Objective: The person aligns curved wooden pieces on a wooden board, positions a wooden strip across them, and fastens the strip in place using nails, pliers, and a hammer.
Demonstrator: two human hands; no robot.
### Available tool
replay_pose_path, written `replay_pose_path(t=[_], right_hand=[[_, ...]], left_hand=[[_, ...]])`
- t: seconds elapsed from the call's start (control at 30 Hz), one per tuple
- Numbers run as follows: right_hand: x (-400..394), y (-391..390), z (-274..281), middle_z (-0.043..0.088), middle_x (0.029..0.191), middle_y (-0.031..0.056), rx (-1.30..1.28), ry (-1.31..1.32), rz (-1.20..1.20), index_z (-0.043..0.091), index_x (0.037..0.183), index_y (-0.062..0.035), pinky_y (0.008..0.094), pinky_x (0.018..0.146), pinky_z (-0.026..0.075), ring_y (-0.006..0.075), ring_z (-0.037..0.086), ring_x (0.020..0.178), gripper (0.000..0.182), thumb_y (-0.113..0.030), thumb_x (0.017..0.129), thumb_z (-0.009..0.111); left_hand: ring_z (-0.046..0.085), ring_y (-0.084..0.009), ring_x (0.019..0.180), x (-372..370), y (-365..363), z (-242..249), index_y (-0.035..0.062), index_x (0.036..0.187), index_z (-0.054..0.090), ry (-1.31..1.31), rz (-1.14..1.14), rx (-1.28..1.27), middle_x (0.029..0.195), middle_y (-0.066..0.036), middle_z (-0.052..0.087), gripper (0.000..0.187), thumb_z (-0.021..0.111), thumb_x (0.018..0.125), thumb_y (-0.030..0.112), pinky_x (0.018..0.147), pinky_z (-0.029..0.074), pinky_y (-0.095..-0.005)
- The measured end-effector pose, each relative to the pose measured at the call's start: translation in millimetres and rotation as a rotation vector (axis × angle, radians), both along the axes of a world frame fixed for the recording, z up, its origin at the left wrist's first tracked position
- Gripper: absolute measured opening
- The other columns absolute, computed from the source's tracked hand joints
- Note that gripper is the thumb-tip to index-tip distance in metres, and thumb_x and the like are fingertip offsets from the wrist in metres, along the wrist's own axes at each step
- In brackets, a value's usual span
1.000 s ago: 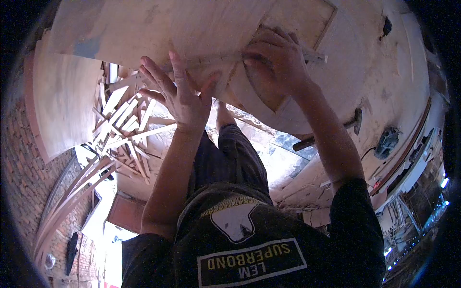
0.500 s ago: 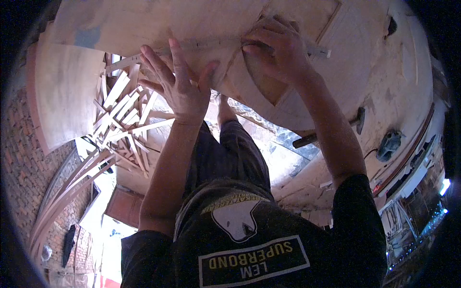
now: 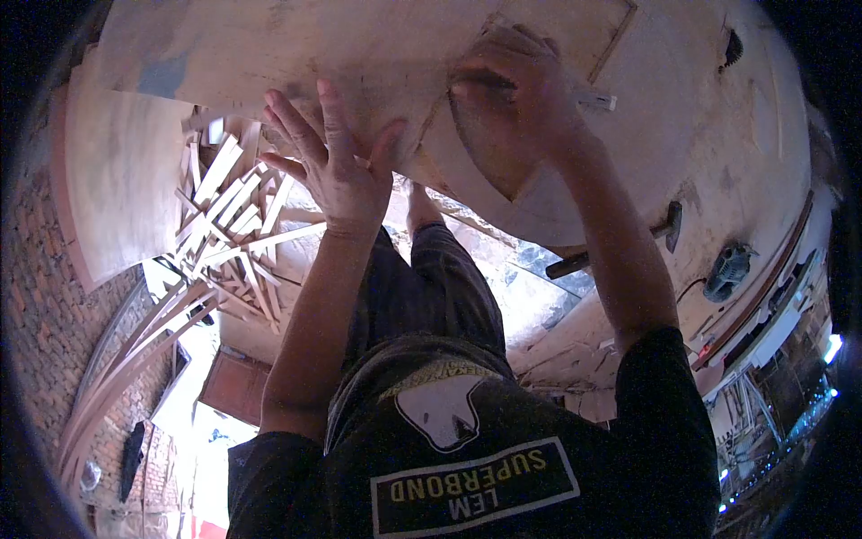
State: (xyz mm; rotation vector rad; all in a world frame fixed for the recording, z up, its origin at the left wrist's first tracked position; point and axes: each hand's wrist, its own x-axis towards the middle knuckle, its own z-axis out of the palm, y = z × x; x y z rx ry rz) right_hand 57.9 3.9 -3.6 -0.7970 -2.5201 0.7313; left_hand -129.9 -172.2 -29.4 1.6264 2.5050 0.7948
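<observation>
My left hand [image 3: 348, 180] is open with its fingers spread over the near part of a pale wooden panel [image 3: 242, 45]. A long thin strip, marked like a ruler, runs beneath my hands; its right end [image 3: 597, 98] shows past my right wrist, while its middle is smeared. My right hand [image 3: 521, 90] is blurred, its fingers curled together low over the strip near a curved piece of wood [image 3: 489, 148]. What those fingers hold is hidden.
A hammer [image 3: 620, 249] lies right of my legs, beyond it a corded power tool [image 3: 727, 272]. Loose wood offcuts [image 3: 229, 207] are heaped at left, near bent wooden strips [image 3: 126, 364] and a brick wall [image 3: 45, 269]. A toothed dark disc [image 3: 733, 48] sits at upper right.
The strip under my hands has shifted and turned blurry. My right hand is more smeared, close to the same spot. My left hand has moved slightly down, fingers still spread.
</observation>
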Motion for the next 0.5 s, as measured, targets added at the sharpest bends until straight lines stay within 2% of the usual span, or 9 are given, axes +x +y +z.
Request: replay_pose_path(t=[0.13, 0.27, 0.3, 0.4, 0.5], right_hand=[[-4, -1, -8, 0.071, 0.106, 0.0038, 0.077, -0.046, -0.066, 0.076, 0.103, -0.0174, 0.0493, 0.097, 0.043, 0.0288, 0.065, 0.106, 0.03, -0.032, 0.078, 0.082], [-7, -7, 7, 0.07, 0.107, 0.0041, 0.176, -0.136, -0.129, 0.076, 0.108, -0.0174, 0.048, 0.095, 0.047, 0.0298, 0.065, 0.105, 0.037, -0.03, 0.074, 0.085], [-7, -12, 15, 0.07, 0.107, 0.0043, 0.178, -0.134, -0.161, 0.076, 0.109, -0.0176, 0.0478, 0.095, 0.047, 0.0296, 0.065, 0.106, 0.037, -0.028, 0.074, 0.085], [1, -23, 33, 0.07, 0.105, 0.0061, 0.206, -0.113, -0.32, 0.076, 0.11, -0.0163, 0.0462, 0.091, 0.049, 0.029, 0.066, 0.103, 0.036, -0.024, 0.076, 0.084], [32, -42, 47, 0.07, 0.099, 0.0092, 0.144, -0.068, -0.544, 0.077, 0.107, -0.0119, 0.0436, 0.083, 0.052, 0.029, 0.068, 0.095, 0.03, -0.019, 0.079, 0.082]], left_hand=[[-0.004, -0.0472, 0.155, 1, 0, 1, 0.024, 0.163, 0.022, 0.001, 0.006, -0.057, 0.167, -0.029, -0.004, 0.093, 0.066, 0.091, 0.061, 0.109, -0.01, -0.0788], [-0.004, -0.0445, 0.156, -3, 1, 4, 0.0239, 0.163, 0.022, 0.043, 0.0, -0.174, 0.168, -0.027, -0.002, 0.092, 0.067, 0.091, 0.059, 0.109, -0.01, -0.0786], [-0.004, -0.0414, 0.157, -3, 3, 15, 0.0247, 0.163, 0.022, 0.012, 0.018, -0.207, 0.169, -0.023, -0.001, 0.094, 0.068, 0.09, 0.059, 0.11, -0.01, -0.078], [0.005, -0.0426, 0.156, -18, 7, 38, 0.0277, 0.161, 0.029, 0.004, -0.016, -0.122, 0.17, -0.016, 0.008, 0.095, 0.078, 0.084, 0.054, 0.111, -0.004, -0.0806], [0.016, -0.0356, 0.156, -49, 3, 46, 0.0237, 0.156, 0.04, 0.071, -0.14, -0.041, 0.168, -0.013, 0.021, 0.085, 0.078, 0.085, 0.051, 0.113, -0.003, -0.0789]])
